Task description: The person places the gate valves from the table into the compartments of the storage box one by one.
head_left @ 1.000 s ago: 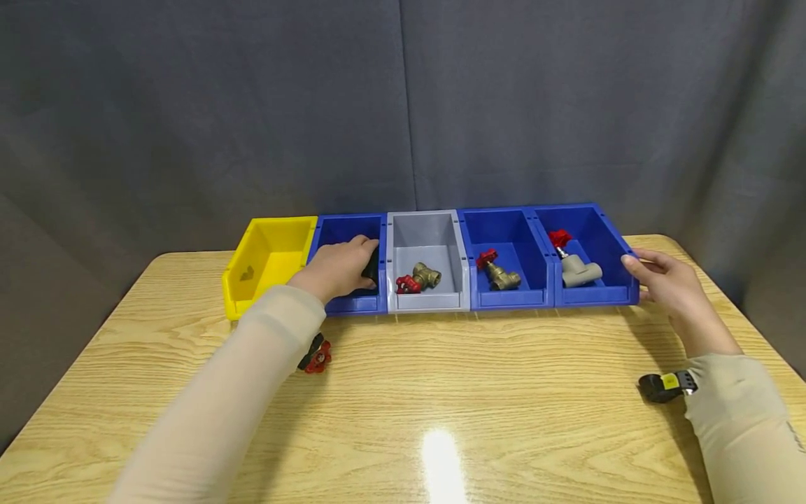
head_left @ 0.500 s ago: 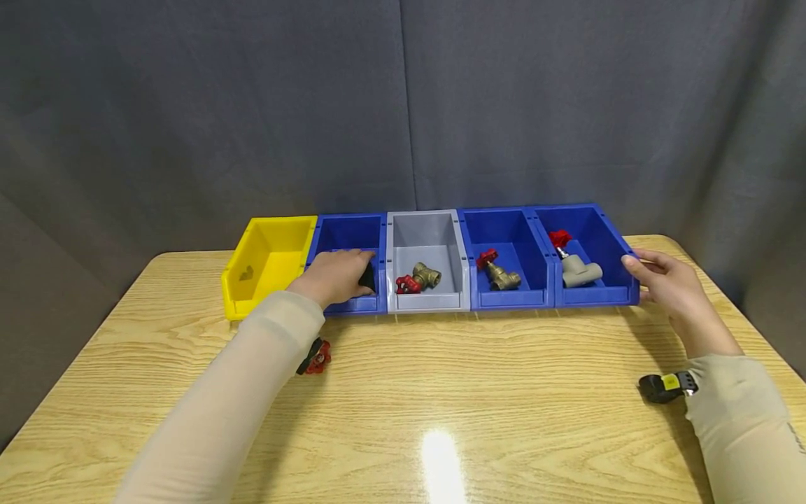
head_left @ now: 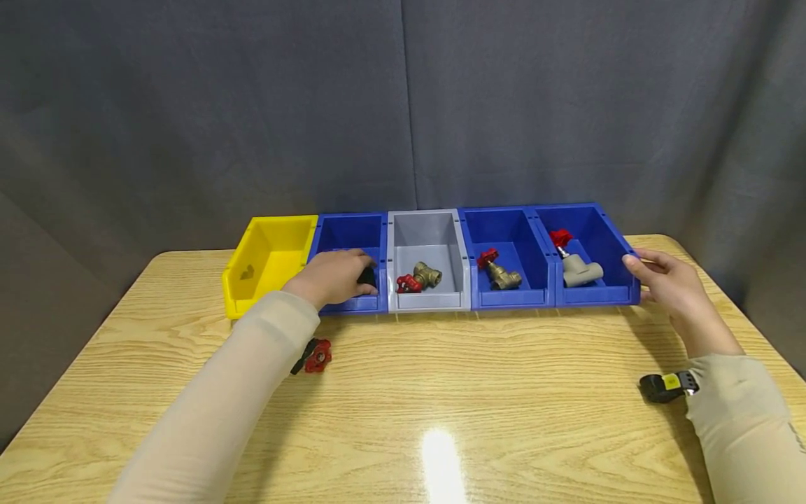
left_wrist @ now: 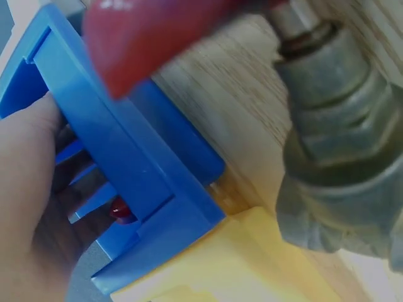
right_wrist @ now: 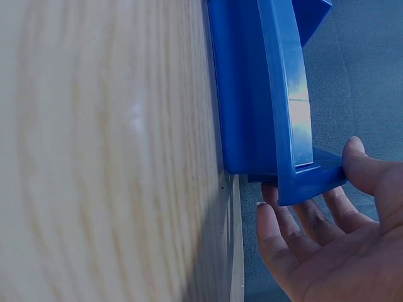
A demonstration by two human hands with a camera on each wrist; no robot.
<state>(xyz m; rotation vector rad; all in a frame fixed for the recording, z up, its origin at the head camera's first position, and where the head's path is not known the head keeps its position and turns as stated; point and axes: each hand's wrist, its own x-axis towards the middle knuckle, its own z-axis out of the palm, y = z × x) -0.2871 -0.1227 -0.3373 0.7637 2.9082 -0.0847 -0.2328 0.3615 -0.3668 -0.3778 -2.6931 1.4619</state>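
Observation:
My left hand (head_left: 334, 276) reaches into the second bin from the left, a blue bin (head_left: 352, 222). A black object (head_left: 366, 277) shows between thumb and fingers, mostly hidden by them. In the left wrist view a small red part (left_wrist: 119, 207) shows by the fingertips of the left hand (left_wrist: 44, 195), behind the bin's front wall. My right hand (head_left: 670, 287) holds the side wall of the rightmost blue bin (head_left: 598, 297), thumb at the rim and fingers outside. On the table below the left wrist lies a valve with a red handwheel (head_left: 320, 355), partly covered by something black.
A yellow bin (head_left: 236, 308) stands at the left end of the row. Valves with red handwheels lie in the grey bin (head_left: 434, 302), the fourth bin (head_left: 513, 299) and the rightmost one. A grey curtain (head_left: 403, 105) hangs behind the wooden table (head_left: 472, 392).
My left hand has lowered slightly into the second bin, the black object shifting down with it, and its forearm has drifted a little left. The right hand stays in place.

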